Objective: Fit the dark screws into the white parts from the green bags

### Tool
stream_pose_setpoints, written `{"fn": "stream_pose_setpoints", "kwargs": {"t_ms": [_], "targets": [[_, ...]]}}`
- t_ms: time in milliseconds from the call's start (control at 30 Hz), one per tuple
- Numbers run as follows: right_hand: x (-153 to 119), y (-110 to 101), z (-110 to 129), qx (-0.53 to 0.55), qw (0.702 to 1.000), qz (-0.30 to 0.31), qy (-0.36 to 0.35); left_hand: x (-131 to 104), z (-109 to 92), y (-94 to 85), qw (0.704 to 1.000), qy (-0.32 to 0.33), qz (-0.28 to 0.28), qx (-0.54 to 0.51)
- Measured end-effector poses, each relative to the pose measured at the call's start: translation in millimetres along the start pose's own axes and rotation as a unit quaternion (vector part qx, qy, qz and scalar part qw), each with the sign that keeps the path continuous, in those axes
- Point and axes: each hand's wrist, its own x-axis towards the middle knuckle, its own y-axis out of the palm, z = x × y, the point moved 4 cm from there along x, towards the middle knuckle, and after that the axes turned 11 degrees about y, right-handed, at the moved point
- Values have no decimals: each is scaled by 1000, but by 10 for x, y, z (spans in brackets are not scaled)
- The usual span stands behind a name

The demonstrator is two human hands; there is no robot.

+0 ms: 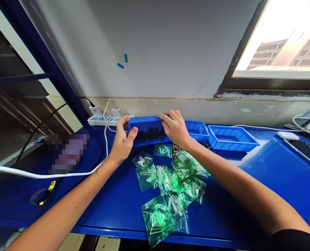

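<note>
A blue plastic bin (145,120) is tilted toward me near the back of the table. Dark small pieces (150,134) lie inside it, too jumbled to name. My left hand (123,141) grips the bin's left end, thumb at the front. My right hand (174,127) is closed on its right end, fingers over the upper rim. Just below and to the right, a pile of small brass-coloured parts (175,150) is partly hidden by my right wrist. Clear green-tinted packets (168,179) with white and metal pieces are heaped in front of the bin.
Two more blue bins, one in the middle (197,129) and one at right (232,138), stand along the wall. A power strip (102,120) with plugged-in chargers sits behind my left hand. A white cable (73,174) crosses the left side. A tape roll (39,197) lies near it.
</note>
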Motion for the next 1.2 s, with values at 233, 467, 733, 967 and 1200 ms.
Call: {"fn": "stream_pose_setpoints", "kwargs": {"t_ms": [233, 467, 733, 967, 1200], "targets": [[-177, -46, 14, 21, 996, 10, -86, -117, 19, 121, 997, 21, 77, 14], [-329, -275, 18, -23, 993, 45, -102, -124, -240, 96, 974, 175, 95, 104], [-341, -361, -18, -72, 991, 68, -92, -137, -357, 119, 955, 249, 108, 119], [-272, -391, -4, -74, 992, 42, -90, -128, -432, 66, 939, 295, 97, 144], [234, -456, -111, -87, 995, 29, 44, -82, -242, 81, 974, 215, 34, 67]]}}
